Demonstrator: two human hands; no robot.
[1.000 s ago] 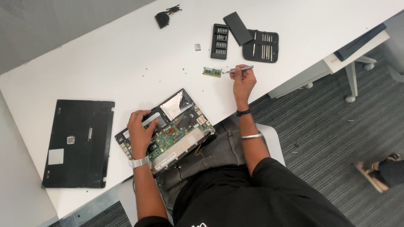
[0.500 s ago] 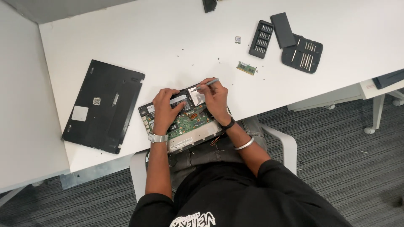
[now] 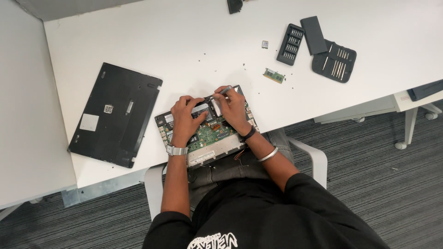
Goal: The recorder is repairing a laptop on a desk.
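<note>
Laptop board half hidden under hands

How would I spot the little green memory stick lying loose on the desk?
Start at the white desk and find the black screwdriver bit case near its far right. Just below it, toward the person, lies the memory module, alone on bare desk. It is the only small green rectangle there; its neighbours are black.

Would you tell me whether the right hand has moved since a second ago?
Yes. The right hand has come back from beside the small green memory module to the opened laptop, holding a screwdriver.
</note>
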